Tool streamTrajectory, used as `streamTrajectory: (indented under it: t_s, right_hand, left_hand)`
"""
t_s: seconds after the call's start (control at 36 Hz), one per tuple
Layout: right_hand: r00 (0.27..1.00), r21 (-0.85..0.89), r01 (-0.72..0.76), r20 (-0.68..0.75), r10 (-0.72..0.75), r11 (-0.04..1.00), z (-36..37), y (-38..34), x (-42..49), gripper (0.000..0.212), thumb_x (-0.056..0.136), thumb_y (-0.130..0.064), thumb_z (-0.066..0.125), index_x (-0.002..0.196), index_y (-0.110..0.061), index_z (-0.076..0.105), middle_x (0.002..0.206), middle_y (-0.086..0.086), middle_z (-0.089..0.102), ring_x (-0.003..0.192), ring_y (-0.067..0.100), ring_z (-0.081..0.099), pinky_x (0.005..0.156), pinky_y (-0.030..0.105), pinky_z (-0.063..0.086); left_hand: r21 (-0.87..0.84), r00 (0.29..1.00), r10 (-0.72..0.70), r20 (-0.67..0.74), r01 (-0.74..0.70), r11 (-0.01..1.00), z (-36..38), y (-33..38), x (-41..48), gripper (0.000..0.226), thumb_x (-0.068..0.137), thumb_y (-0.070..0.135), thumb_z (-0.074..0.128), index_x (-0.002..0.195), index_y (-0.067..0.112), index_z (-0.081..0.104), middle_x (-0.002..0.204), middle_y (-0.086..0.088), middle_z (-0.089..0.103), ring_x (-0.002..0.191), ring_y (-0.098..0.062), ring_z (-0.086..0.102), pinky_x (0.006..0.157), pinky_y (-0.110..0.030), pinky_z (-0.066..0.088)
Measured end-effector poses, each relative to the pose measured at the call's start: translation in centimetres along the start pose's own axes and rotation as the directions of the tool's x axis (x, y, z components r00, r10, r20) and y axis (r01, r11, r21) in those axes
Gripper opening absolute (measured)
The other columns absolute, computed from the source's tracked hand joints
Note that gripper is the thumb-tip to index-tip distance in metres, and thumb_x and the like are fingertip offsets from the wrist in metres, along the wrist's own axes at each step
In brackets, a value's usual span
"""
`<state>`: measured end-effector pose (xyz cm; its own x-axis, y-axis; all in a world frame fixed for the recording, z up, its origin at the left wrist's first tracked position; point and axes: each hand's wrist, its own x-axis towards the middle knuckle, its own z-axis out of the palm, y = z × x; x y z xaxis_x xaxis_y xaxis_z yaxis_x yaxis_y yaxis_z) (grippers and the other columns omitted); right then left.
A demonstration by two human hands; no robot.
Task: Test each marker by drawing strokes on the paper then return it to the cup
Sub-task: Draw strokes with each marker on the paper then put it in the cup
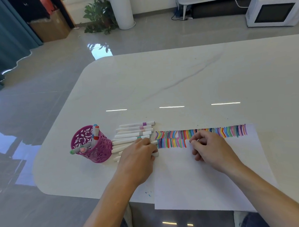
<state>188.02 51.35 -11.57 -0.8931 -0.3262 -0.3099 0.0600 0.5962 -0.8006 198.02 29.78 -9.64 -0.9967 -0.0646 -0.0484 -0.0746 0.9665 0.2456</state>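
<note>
1. Right hand [208,145] is curled over the paper [199,179], fingers pinching what looks like a thin white marker [197,140]. Only a sliver of it shows between the fingers. Its tip is hidden, close to the free end of the lower row of strokes [172,143].
2. Left hand [138,152] lies on the loose markers [134,133], at 9 o'clock of the right hand, fingers bent down onto the barrels. I cannot tell whether it grips one or merely steadies the pile.
3. The step in hand, as I judge it, is laying a fresh stroke beside the last one in the lower row. To do it well, press the tip enough to show full colour. Pull a short line parallel to its neighbours, starting at 3 o'clock of the last mark so the colours do not overlap. The paper overhangs the bench [178,81] edge at 6 o'clock, so the sheet may slide unless something holds it down.
4. The cup [99,153], a magenta cut-out holder, stands upright at 9 o'clock of the loose markers, just beside them. It holds only a few:
   - upright markers [95,133] at its far side, capped red and blue;
   - a green-tipped marker [74,151] and a pink-tipped marker [83,149], leaning out over the rim toward 8 o'clock.
5. Most markers lie outside the cup, so I judge much returning remains.
</note>
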Motion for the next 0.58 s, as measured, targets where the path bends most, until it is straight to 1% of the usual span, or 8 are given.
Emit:
streamTrajectory:
  t_s: [0.17, 0.22, 0.28, 0.33, 0.36, 0.44, 0.53, 0.58]
  right_hand:
    - [1.0, -0.011, 0.007, 0.002, -0.007, 1.0, 0.0, 0.1, 0.0, 0.015, 0.101, -0.019, 0.057, 0.089, -0.025, 0.065, 0.071, -0.003, 0.074, 0.056, 0.007, 0.07, 0.064, 0.032, 0.06]
    - [1.0, -0.022, 0.023, -0.002, -0.023, 0.999, 0.0, 0.0, 0.0, 0.016, 0.101, -0.018, 0.057, 0.09, -0.026, 0.065, 0.071, -0.004, 0.073, 0.057, 0.006, 0.07, 0.06, 0.027, 0.056]
    - [1.0, -0.02, 0.031, -0.004, -0.031, 0.999, 0.0, 0.0, -0.1, 0.016, 0.102, -0.018, 0.056, 0.091, -0.026, 0.065, 0.071, -0.004, 0.073, 0.057, 0.006, 0.071, 0.059, 0.024, 0.053]
    - [0.999, 0.008, 0.036, -0.01, -0.035, 0.999, 0.0, 0.0, -0.1, 0.015, 0.101, -0.017, 0.057, 0.091, -0.024, 0.065, 0.071, -0.003, 0.074, 0.058, 0.008, 0.071, 0.06, 0.025, 0.054]
    - [0.999, 0.031, 0.041, -0.018, -0.041, 0.999, -0.1, 0.1, -0.1, 0.015, 0.101, -0.017, 0.057, 0.09, -0.023, 0.066, 0.07, -0.003, 0.074, 0.058, 0.009, 0.071, 0.06, 0.024, 0.054]
    - [0.997, 0.137, 0.067, -0.04, -0.062, 0.988, -0.3, 0.0, -0.2, 0.013, 0.099, -0.014, 0.059, 0.09, -0.02, 0.067, 0.071, -0.003, 0.074, 0.06, 0.011, 0.072, 0.054, 0.015, 0.05]
    - [0.993, 0.193, 0.115, -0.059, -0.106, 0.974, -0.5, -0.2, -0.2, 0.013, 0.098, -0.014, 0.062, 0.088, -0.021, 0.067, 0.073, -0.003, 0.075, 0.062, 0.012, 0.073, 0.055, 0.015, 0.051]
    - [0.988, 0.236, 0.153, -0.058, -0.144, 0.96, -0.5, -0.3, -0.3, 0.014, 0.097, -0.013, 0.063, 0.087, -0.021, 0.068, 0.076, -0.002, 0.075, 0.064, 0.013, 0.073, 0.059, 0.017, 0.054]
  left_hand:
    - [-0.066, 0.999, 0.034, -0.032, -0.036, 0.997, -0.2, 0.3, 0.1, 0.021, 0.091, 0.021, 0.057, 0.108, 0.026, 0.068, 0.104, 0.011, 0.059, 0.103, -0.011, 0.052, 0.081, -0.027, 0.047]
    - [-0.11, 0.997, 0.047, -0.057, -0.053, 0.992, -0.5, 0.6, 0.4, 0.02, 0.09, 0.021, 0.06, 0.107, 0.024, 0.068, 0.102, 0.01, 0.059, 0.098, -0.012, 0.052, 0.081, -0.027, 0.047]
    - [-0.164, 0.994, 0.056, -0.094, -0.071, 0.984, -0.9, 0.8, 0.6, 0.019, 0.089, 0.021, 0.064, 0.107, 0.023, 0.068, 0.098, 0.013, 0.056, 0.092, -0.009, 0.05, 0.079, -0.019, 0.044]
    - [-0.216, 0.989, 0.064, -0.132, -0.091, 0.972, -1.3, 1.2, 0.8, 0.016, 0.088, 0.021, 0.064, 0.104, 0.022, 0.067, 0.092, 0.015, 0.053, 0.086, -0.005, 0.047, 0.075, -0.01, 0.036]
    - [-0.243, 0.986, 0.065, -0.151, -0.101, 0.965, -1.5, 1.4, 0.9, 0.014, 0.088, 0.02, 0.064, 0.102, 0.021, 0.067, 0.09, 0.015, 0.053, 0.084, -0.005, 0.047, 0.074, -0.01, 0.035]
    - [-0.335, 0.976, 0.054, -0.21, -0.123, 0.934, -1.9, 2.1, 1.2, 0.011, 0.088, 0.02, 0.064, 0.099, 0.022, 0.066, 0.089, 0.014, 0.055, 0.082, -0.009, 0.053, 0.074, -0.018, 0.043]
    - [-0.431, 0.955, 0.013, -0.297, -0.146, 0.891, -2.2, 2.9, 1.8, 0.008, 0.091, 0.021, 0.064, 0.097, 0.026, 0.066, 0.09, 0.015, 0.057, 0.085, -0.011, 0.058, 0.075, -0.018, 0.046]
    - [-0.52, 0.931, -0.061, -0.359, -0.146, 0.841, -2.4, 3.6, 2.4, 0.008, 0.094, 0.02, 0.063, 0.099, 0.024, 0.067, 0.092, 0.015, 0.059, 0.087, -0.01, 0.061, 0.075, -0.018, 0.049]
